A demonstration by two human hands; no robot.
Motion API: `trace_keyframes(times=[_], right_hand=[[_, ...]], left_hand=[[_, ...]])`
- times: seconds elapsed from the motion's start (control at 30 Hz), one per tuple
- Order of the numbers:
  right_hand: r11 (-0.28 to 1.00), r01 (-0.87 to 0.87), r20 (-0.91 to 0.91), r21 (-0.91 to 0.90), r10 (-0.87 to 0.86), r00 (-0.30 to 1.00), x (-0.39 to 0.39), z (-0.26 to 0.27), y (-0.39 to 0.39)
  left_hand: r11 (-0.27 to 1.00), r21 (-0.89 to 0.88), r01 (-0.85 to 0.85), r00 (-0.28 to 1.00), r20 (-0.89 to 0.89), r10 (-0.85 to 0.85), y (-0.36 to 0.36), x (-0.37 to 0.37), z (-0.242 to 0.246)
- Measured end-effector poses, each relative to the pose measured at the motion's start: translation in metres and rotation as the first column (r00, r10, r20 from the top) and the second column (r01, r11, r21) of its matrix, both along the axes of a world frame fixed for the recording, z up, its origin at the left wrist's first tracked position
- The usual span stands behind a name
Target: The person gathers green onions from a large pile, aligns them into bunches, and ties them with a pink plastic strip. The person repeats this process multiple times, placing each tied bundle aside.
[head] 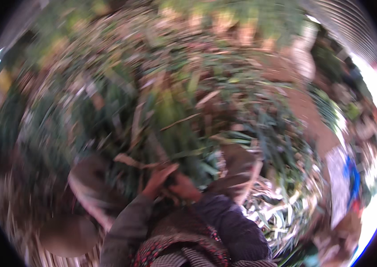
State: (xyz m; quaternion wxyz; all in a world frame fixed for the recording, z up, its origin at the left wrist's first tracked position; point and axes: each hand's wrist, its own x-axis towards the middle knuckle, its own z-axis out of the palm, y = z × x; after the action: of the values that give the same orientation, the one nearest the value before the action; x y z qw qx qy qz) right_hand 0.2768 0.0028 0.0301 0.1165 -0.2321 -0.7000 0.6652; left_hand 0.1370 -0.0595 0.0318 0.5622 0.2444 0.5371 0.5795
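The view is blurred by motion. My left hand (159, 180) and my right hand (184, 187) are close together in front of my lap, between my bent knees. Both are at the lower end of a bunch of long green leafy stalks (175, 133), with a dry tan leaf strip (128, 161) beside my left hand. Whether the fingers are closed on the stalks cannot be made out. More green leaves lie around both knees.
Cut leaves and stalks (208, 63) litter the ground ahead. To the right are bare brown ground (308, 113), a pale sack-like sheet (338, 183) and a blue item (353, 177). A round brownish object (69, 235) is at lower left. Corrugated sheeting (352, 23) shows at upper right.
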Motion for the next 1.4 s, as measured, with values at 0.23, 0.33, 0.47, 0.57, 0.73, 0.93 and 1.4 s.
trace_keyframes(times=[0.23, 0.33, 0.47, 0.57, 0.73, 0.93, 1.4], right_hand=[[0.979, -0.187, 0.323, 0.086, 0.150, 0.935, -0.008, -0.005, 0.019], [0.914, -0.359, 0.458, 0.188, 0.241, 0.856, -0.025, -0.008, 0.028], [0.813, -0.496, 0.628, 0.304, 0.221, 0.746, -0.071, -0.016, 0.052], [0.797, -0.475, 0.592, 0.372, 0.191, 0.783, -0.116, -0.022, 0.086], [0.764, -0.416, 0.580, 0.493, 0.068, 0.812, -0.191, -0.033, 0.148], [0.852, -0.229, 0.595, 0.470, -0.114, 0.796, -0.226, -0.027, 0.218], [0.960, -0.051, 0.548, 0.274, -0.113, 0.829, -0.092, -0.058, 0.179]], left_hand=[[0.870, -0.260, -0.420, 0.878, -0.359, 0.316, -0.018, -0.075, -0.039], [0.759, -0.182, -0.625, 0.738, -0.453, 0.499, -0.023, -0.139, -0.062], [0.710, -0.225, -0.668, 0.590, -0.742, 0.320, 0.005, -0.197, -0.104], [0.710, -0.196, -0.677, 0.444, -0.877, 0.182, 0.023, -0.223, -0.137], [0.716, -0.122, -0.687, 0.196, -0.980, 0.021, 0.038, -0.246, -0.163], [0.790, -0.097, -0.605, 0.030, -0.995, -0.099, 0.085, -0.283, -0.161], [0.841, -0.336, -0.425, 0.753, -0.647, 0.122, 0.117, -0.246, -0.112]])
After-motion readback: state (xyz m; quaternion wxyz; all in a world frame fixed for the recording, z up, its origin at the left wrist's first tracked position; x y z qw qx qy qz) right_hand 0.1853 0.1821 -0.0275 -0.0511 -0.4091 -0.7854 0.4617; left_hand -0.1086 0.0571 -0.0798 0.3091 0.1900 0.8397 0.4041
